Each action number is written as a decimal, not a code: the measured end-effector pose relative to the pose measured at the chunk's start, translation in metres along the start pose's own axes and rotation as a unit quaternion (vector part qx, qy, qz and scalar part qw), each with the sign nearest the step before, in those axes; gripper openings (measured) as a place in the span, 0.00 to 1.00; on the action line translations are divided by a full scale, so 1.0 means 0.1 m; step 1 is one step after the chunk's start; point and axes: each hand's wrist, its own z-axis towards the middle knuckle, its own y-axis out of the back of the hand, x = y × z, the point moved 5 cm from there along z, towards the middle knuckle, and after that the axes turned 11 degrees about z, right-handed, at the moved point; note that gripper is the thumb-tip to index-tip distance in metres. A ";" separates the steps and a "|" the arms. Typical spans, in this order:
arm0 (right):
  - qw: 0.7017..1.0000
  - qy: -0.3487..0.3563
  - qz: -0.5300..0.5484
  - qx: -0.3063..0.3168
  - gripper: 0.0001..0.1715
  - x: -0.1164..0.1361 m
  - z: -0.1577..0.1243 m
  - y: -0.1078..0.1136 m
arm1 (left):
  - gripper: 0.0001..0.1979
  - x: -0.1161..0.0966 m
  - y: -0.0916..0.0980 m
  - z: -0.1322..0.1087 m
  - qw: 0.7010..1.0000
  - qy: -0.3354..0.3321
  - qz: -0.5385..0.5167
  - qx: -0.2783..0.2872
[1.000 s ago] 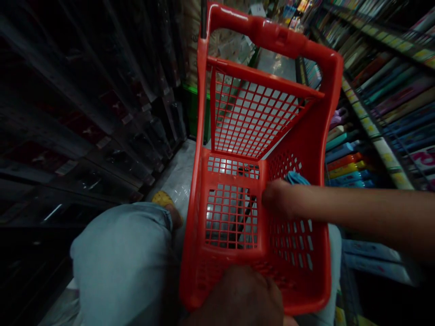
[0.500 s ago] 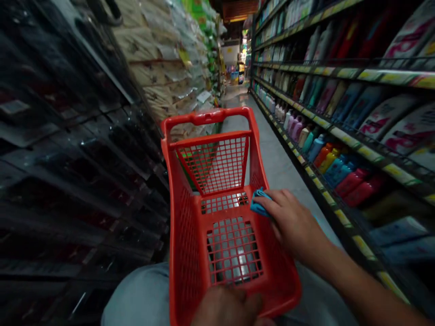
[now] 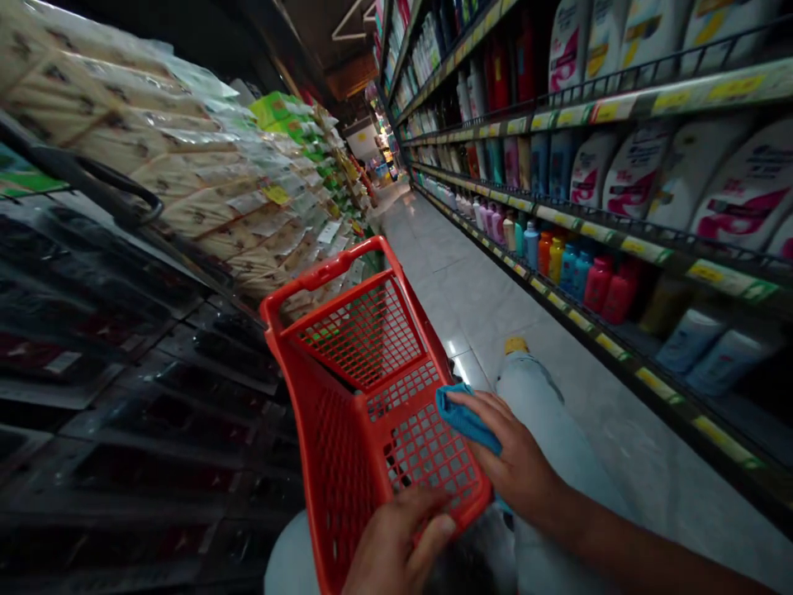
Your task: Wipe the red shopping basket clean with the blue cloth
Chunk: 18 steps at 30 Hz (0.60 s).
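Observation:
A small red plastic shopping cart (image 3: 338, 397) with grid panels stands between my legs, its handle (image 3: 322, 273) at the far end. My left hand (image 3: 402, 537) is closed over the near rim, fingers inside and thumb outside. In my right hand (image 3: 511, 442) is a blue cloth (image 3: 467, 417), bunched under the fingers. The cloth lies against the cart's right side rim, and part of that rim is hidden behind it. Through the grid floor of the cart (image 3: 427, 450) some of the ground shows.
Shelves of shampoo bottles (image 3: 641, 178) line the right side, with colourful smaller bottles (image 3: 598, 285) lower down. Stacked plastic-wrapped packs (image 3: 204, 173) rise on the left, above dark boxed goods (image 3: 142, 438). A tiled aisle floor (image 3: 462, 273) runs ahead. My right leg (image 3: 551, 430) stretches beside the cart.
My view has turned, and the cart now appears slanted to the left. The right hand and cloth have moved nearer along the right rim. More of my left hand and my right leg shows.

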 end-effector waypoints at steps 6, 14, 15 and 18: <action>0.991 -0.061 0.112 -0.051 0.25 0.29 -0.23 0.02 | 0.17 -0.50 -0.06 -0.06 0.979 0.013 -0.127 -0.161; 0.980 -0.082 0.175 -0.055 0.30 0.52 -0.27 -0.12 | 0.33 -0.82 -0.40 -0.21 0.979 0.031 -0.034 -0.198; 0.980 -0.079 0.173 -0.050 0.31 0.53 -0.28 -0.13 | 0.34 -0.79 -0.41 -0.22 0.980 0.039 -0.038 -0.193; 0.985 -0.073 0.154 -0.024 0.37 0.53 -0.31 -0.15 | 0.37 -0.68 -0.42 -0.27 0.979 0.073 -0.062 -0.180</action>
